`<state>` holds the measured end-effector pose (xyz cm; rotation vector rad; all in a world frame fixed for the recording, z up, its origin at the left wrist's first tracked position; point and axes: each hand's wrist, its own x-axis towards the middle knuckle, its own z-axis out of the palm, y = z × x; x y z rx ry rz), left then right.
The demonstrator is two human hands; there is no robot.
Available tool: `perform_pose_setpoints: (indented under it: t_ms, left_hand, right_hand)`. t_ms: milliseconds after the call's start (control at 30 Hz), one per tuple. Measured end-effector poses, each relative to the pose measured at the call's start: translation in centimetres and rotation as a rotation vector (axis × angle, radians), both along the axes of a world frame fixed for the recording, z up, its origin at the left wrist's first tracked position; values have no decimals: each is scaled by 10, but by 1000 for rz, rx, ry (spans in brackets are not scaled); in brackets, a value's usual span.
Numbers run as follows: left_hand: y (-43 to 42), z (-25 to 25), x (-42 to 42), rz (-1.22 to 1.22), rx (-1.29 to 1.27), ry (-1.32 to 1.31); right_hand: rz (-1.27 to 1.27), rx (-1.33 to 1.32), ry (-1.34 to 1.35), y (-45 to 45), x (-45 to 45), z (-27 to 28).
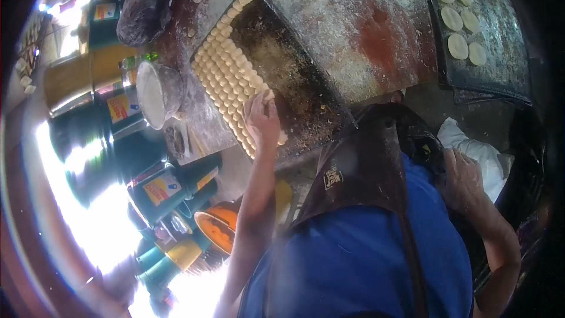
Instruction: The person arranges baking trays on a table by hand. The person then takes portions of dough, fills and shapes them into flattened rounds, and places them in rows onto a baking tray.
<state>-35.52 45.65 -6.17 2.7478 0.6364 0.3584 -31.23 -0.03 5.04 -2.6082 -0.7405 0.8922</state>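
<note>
Dough ball (269, 95) is at the row edge on the dark tray (300, 82), left hand (262, 119) apparently pinching it. Right hand (463, 179) near white sack (459, 135), can't tell its grip. Looks like row-laying; next move calls for clean release without nudging neighbours

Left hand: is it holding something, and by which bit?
The left hand has its fingertips at a dough piece; whether it's held can't be told.

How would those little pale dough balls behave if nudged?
The dough balls look small, so each is probably light. Their rounded shape suggests rolling, but tightly packed rows would likely block that. Their pale, matte surface suggests soft dough.
</note>
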Motion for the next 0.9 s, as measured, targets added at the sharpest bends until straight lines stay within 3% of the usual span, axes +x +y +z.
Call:
perform_pose_setpoints:
  t_ms: [533, 900]
  left_hand:
    - [0, -1, 1, -17, 12, -34]
    - [1, -3, 1, -25, -17, -32]
  right_hand:
    - [-42, 148, -58, -16, -18, 11]
    - [-90, 106, -15, -19, -15, 10]
